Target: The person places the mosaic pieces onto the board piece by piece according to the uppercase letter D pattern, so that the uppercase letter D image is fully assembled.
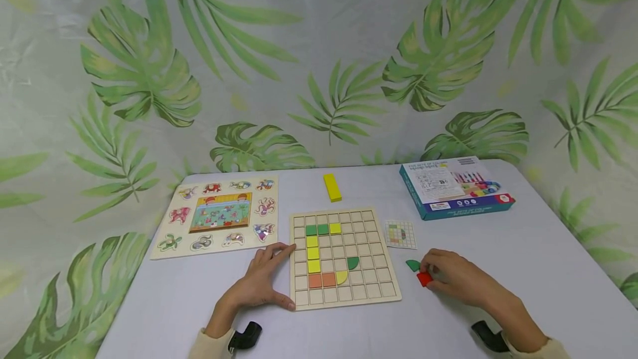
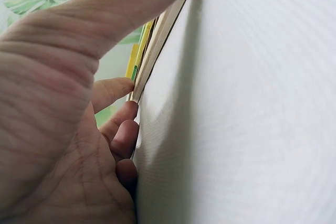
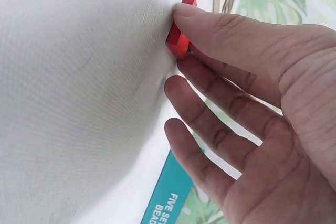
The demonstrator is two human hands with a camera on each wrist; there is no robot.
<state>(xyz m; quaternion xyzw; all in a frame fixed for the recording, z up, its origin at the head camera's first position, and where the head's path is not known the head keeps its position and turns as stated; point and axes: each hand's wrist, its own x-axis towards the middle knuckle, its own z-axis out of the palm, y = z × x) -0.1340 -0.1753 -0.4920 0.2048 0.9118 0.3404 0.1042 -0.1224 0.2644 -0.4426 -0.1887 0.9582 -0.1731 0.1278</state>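
My left hand [image 1: 259, 278] rests at the left edge of a square wooden grid board [image 1: 371, 291], with thumb and index fingertip touching that edge. The left wrist view shows the hand's other fingers [image 2: 125, 139] bent loosely beside the tablecloth. Right of the board, my right hand [image 1: 456, 276] pinches a red tile [image 1: 424, 279] between thumb and fingers, low at the table. In the right wrist view the thumb lies on the red tile [image 3: 178, 38]. A green quarter-round tile [image 1: 412, 265] lies just beside it. On the board sit green, yellow and orange tiles, including a green quarter-round [image 1: 353, 262].
A small pattern card [image 1: 401, 235] lies right of the board. A teal-edged box [image 1: 456, 187] stands at the back right. Behind the board is a yellow block [image 1: 332, 188]. A sea-animal puzzle board [image 1: 169, 226] lies at the left. A leaf-print curtain [image 1: 319, 71] hangs behind.
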